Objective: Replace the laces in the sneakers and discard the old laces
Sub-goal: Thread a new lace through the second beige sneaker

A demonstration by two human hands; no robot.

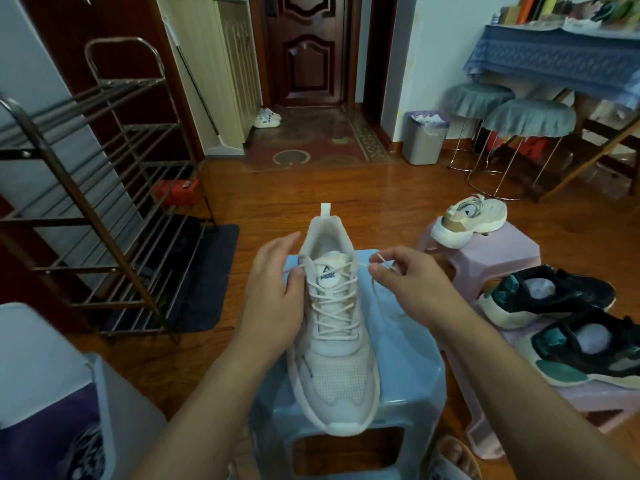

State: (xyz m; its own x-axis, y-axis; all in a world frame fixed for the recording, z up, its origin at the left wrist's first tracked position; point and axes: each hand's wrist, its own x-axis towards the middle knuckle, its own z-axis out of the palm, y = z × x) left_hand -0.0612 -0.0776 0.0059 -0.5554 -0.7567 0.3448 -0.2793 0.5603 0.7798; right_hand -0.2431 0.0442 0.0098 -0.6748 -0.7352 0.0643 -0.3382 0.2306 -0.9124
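A white sneaker stands on a light blue plastic stool, heel away from me, with a cream lace crossed through its eyelets. My left hand lies against the shoe's left side, and its thumb and fingers pinch the left lace end near the top eyelet. My right hand pinches the right lace end beside the collar; a loop of that lace hangs below it. The matching white sneaker sits on a pink stool at the right.
Two black-and-teal sneakers lie on another pink stool at the right. A metal shoe rack stands at the left. A grey waste bin is by the far wall, and a lined bin is at my lower left.
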